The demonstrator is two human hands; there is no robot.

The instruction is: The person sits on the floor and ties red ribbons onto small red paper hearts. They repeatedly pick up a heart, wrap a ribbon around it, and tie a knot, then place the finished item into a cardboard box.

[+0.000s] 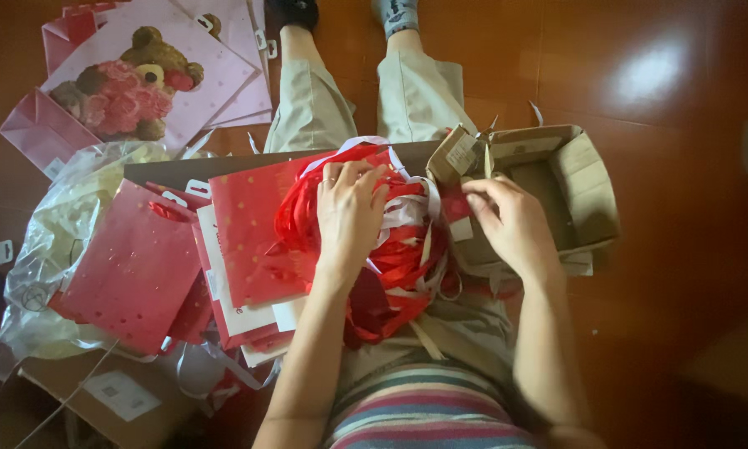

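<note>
At the centre of the frame, on the person's lap, lies a tangled heap of red and white ribbons [399, 249]. The left hand [349, 208] rests on top of it, fingers curled down into the loops. The right hand [507, 220], just right of the heap, has its fingers pinched together on a ribbon end beside an open cardboard box [586, 179]. Red gift bags [141, 266] lie stacked at left; a teddy-bear bag [141, 79] sits upper left on the floor.

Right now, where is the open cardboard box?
In the head view the cardboard box lies on the floor at the person's right, just beyond the right hand and beside the red and white ribbon pile.
</note>
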